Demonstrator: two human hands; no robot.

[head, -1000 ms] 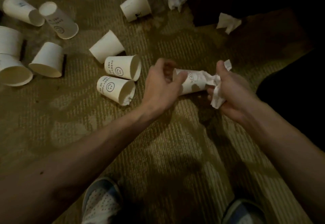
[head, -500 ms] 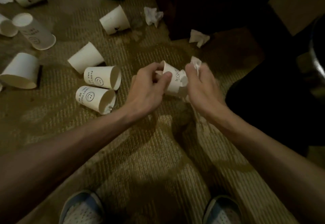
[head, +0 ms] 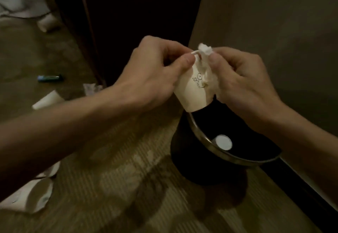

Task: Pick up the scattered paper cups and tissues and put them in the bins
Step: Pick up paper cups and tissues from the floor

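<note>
Cup (head: 193, 90) pinched at rim by fingers of left hand (head: 151, 75); right hand (head: 243, 82) fingers clutch tissue (head: 205, 49) touching it, above bin (head: 219, 152).

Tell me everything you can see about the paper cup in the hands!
The paper cup is white, thin-looking paper, with a small smiley face printed in dark lines on its side. It hangs tilted in the air, its lower end just above the rim of the dark bin. The left hand pinches its upper edge; the right hand holds a crumpled white tissue against its other side.
</note>
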